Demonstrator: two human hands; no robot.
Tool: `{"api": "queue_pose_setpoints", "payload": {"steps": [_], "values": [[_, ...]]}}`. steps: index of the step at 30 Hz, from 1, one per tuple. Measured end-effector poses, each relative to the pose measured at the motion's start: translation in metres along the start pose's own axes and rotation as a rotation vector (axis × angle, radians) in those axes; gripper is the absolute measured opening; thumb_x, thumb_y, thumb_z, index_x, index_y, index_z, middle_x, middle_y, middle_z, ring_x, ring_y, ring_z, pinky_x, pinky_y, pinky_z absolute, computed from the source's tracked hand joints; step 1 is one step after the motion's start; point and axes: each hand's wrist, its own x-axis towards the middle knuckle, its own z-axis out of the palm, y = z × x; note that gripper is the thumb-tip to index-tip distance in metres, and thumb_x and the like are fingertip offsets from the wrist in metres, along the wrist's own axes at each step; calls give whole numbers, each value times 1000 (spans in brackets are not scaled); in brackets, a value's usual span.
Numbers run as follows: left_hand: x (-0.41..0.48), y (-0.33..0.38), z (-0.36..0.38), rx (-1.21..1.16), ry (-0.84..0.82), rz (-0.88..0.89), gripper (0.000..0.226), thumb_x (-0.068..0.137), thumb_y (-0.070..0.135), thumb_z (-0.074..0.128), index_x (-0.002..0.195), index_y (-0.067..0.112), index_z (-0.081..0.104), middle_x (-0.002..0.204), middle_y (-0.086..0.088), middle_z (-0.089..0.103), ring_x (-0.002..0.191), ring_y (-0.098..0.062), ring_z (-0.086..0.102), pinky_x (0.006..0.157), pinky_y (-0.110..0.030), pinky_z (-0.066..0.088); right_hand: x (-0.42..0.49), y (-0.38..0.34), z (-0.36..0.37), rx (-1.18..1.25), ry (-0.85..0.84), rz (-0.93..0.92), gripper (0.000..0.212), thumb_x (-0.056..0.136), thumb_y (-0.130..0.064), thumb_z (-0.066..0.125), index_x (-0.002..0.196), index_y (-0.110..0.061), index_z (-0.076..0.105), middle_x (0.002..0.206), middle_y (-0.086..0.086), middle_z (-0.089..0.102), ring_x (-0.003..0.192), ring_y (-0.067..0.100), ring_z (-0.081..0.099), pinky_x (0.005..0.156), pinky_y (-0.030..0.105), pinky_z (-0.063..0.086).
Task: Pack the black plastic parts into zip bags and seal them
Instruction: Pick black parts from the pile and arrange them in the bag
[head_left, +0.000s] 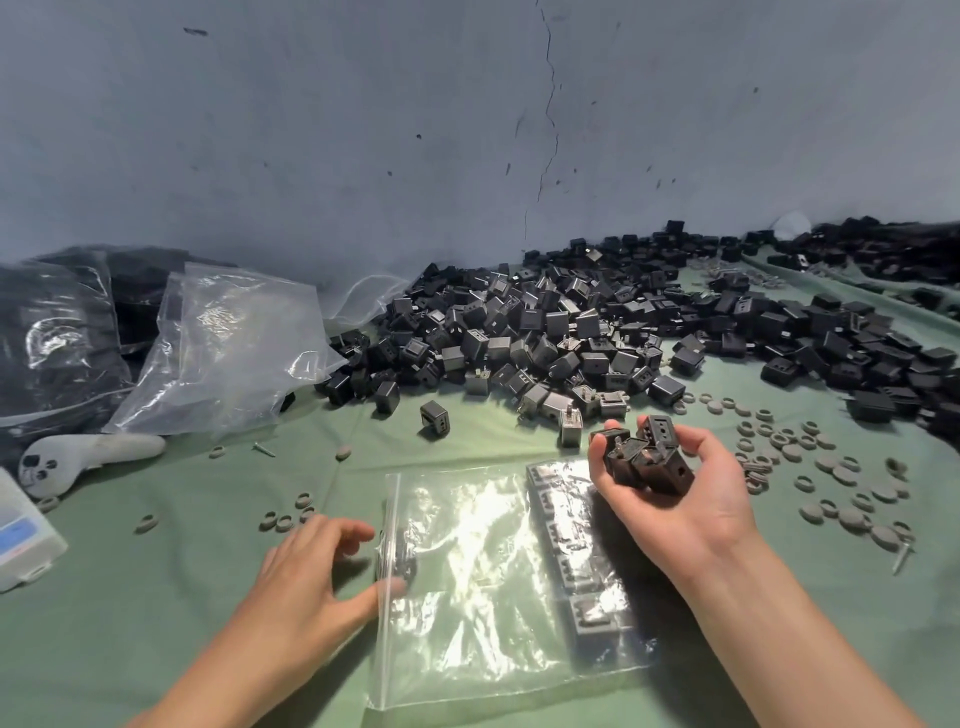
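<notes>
Right hand (670, 483) palm up, fingers and thumb curled round a clump of black parts (644, 452), about four, stacked loosely in the cupped fingers; exact count unsure since they overlap. The hand hovers just above the far right corner of the bag (467, 571). One clear zip bag, flat on the green cloth (156, 623), zip edge to the left. Inside it, one row (571, 545) of parts runs along the right side, roughly five or six; glare blurs the count. The held parts sit over the far end of that row, outside the bag. Left hand (311, 571) palm down at the zip edge, fingers loosely spread and holding nothing, thumb tip touching the bag's mouth; the edge there is blurred, so a pinch cannot be told. Behind the bag, a big pile (545, 332) of the same parts, far too many to count, spreads right along the wall (363, 130). One lone part (435, 418) stands between pile and bag. Grey rings (831, 483), dozens, are scattered right of the right hand, with a few more near the left hand. Two screws: one (903, 558) far right, one (264, 449) left of centre. At the left, big bags (228, 343), some dark with parts, a white controller (88, 452), and a white box (21, 530) at the frame edge.
</notes>
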Motion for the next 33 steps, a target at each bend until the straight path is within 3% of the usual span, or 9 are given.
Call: {"api": "queue_pose_setpoints", "payload": {"steps": [4,8,11,13,18,23,26,28,33], "values": [[6,10,9,93,-14,41,64,62,99,34,97,49,53,96,25,49,98,8,39,85,-19,33,-1,1,1,-7,-6,-14,15,88,-16,60,99,-6,60,112,20,62,101,30,62,79,41,57],[15,22,20,120,16,130,39,86,73,34,118,53,47,97,28,42,103,10,35,86,-25,29,-2,2,2,-25,-13,-20,17,89,-16,60,103,-6,61,119,22,61,106,31,60,76,40,57],[14,24,25,131,-2,119,64,85,77,32,143,50,29,108,33,39,102,9,31,88,-24,29,-2,1,1,-27,-22,-24,18,87,-16,61,102,-6,63,121,22,61,108,30,59,77,40,58],[15,23,26,162,1,123,73,83,80,30,147,45,31,114,31,41,107,2,36,88,-23,31,-3,1,1,-29,-29,-25,19,86,-16,62,102,-6,64,121,22,61,107,30,59,76,40,58],[20,40,18,105,25,151,59,92,64,41,144,36,42,106,24,53,104,-2,43,88,-21,31,-6,6,2,-51,-43,-19,18,86,-15,62,100,-4,63,123,22,60,104,31,59,76,40,57],[0,29,1,60,-76,209,40,92,69,37,111,41,58,110,29,53,113,3,45,97,-23,37,-5,3,-1,-32,-51,-21,20,87,-16,61,103,-5,66,127,21,59,109,29,58,74,40,57],[-3,27,-5,147,-203,298,60,91,78,17,123,47,57,131,40,39,130,9,30,105,-17,30,-4,-1,-1,-21,-75,-30,21,85,-16,62,102,-6,67,128,20,59,113,28,57,74,40,57],[1,31,-3,212,-265,333,72,85,83,4,140,54,42,144,43,21,135,18,10,110,-12,17,-4,-1,0,-20,-79,-35,20,85,-16,62,101,-6,66,123,21,60,110,29,57,74,40,57],[15,37,2,306,-232,389,75,88,81,5,145,46,41,146,34,10,119,34,-21,99,3,-12,-2,1,1,-9,-82,-44,17,86,-16,61,99,-6,65,114,22,63,104,31,58,72,40,57]]}}
